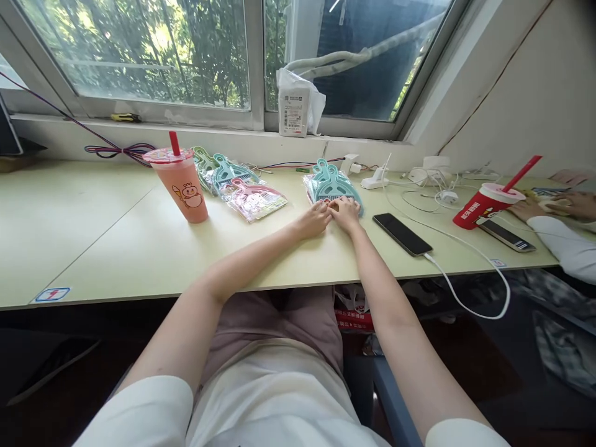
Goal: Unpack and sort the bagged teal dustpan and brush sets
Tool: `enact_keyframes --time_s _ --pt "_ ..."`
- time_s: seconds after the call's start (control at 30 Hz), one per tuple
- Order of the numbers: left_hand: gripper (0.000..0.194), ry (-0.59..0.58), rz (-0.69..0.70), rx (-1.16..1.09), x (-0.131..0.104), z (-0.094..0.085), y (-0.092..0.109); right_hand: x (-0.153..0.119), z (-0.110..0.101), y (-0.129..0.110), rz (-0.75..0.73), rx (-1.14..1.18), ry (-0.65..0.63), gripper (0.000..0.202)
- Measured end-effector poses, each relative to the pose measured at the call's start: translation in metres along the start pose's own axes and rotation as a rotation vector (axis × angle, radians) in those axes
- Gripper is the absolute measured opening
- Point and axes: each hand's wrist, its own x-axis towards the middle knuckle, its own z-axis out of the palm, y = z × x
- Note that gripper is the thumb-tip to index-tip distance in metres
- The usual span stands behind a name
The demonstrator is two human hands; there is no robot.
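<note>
My left hand (315,220) and my right hand (345,213) meet at the near edge of a clear-wrapped teal dustpan-and-brush set (333,184). The fingers of both are bent and pinched together at the wrapper, fingertips close to touching. A small reddish patch shows between them; the exact grip is partly hidden by the fingers. To the left lie more wrapped sets: a pink one (254,197), a teal one (231,170) and a green one (203,162) behind. Right of my right hand a black phone (403,234) lies flat, plugged into a white cable.
A pink drink cup (186,186) with a red straw stands at left. Farther right are a red cup (484,208), another phone (506,236) and a co-worker's hands (565,205). White chargers (375,180) and cables line the wall. A white package (294,105) stands on the sill.
</note>
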Motion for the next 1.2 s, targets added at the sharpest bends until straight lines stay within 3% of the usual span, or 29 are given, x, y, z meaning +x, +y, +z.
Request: enact_keyframes --time_s 0.13,0.3,0.4,0.5,0.67,1.2 --pt "0.046 -0.031 -0.118 -0.049 0.009 0.012 -0.006 -0.004 0.0 -0.006 -0.003 -0.04 0.005 0.023" --pt "0.05 -0.024 -0.192 -0.153 0.003 0.018 -0.013 -0.011 -0.005 -0.015 -0.072 -0.141 0.144 0.027" --pt "0.056 -0.039 -0.246 -0.191 0.002 0.019 -0.015 -0.014 -0.01 -0.018 -0.106 -0.168 0.053 0.032" --pt "0.057 -0.058 -0.288 -0.217 0.002 0.016 -0.014 -0.018 -0.012 -0.022 -0.059 -0.199 -0.05 0.039" --pt "0.058 -0.099 -0.341 -0.231 0.003 0.014 -0.014 -0.022 -0.013 -0.026 -0.032 -0.225 -0.093 0.043" --pt "0.065 -0.17 -0.442 -0.255 0.005 0.017 -0.019 -0.005 -0.013 0.005 0.331 -0.102 -0.004 0.042"
